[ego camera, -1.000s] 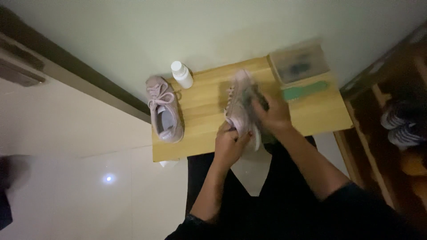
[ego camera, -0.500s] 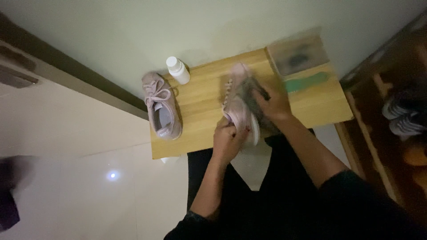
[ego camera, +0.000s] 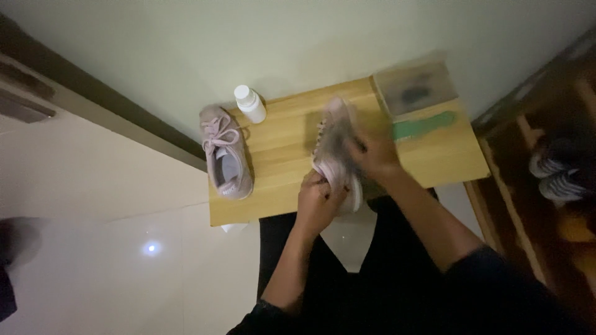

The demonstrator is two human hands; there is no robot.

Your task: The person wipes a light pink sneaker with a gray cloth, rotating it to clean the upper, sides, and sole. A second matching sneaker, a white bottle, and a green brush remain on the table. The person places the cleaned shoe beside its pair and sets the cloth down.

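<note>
A pale pink sneaker point(ego camera: 335, 146) is held over the front of a small wooden table point(ego camera: 279, 146). My left hand point(ego camera: 318, 200) grips its heel end at the table's front edge. My right hand point(ego camera: 371, 152) presses against the shoe's side, blurred by motion; whether it holds a cloth or brush I cannot tell. The matching pink sneaker point(ego camera: 225, 158) lies laces up on the table's left end, apart from both hands.
A white plastic bottle point(ego camera: 249, 103) stands at the table's back left. A clear box point(ego camera: 415, 87) and a green flat tool point(ego camera: 422, 128) lie at the back right. Striped shoes point(ego camera: 559, 174) sit on a dark wooden rack to the right. A pale wall runs behind.
My right hand has shifted slightly along the held sneaker's side, and the shoe has tilted a little. The camera view has drifted; the other sneaker and bottle stayed put.
</note>
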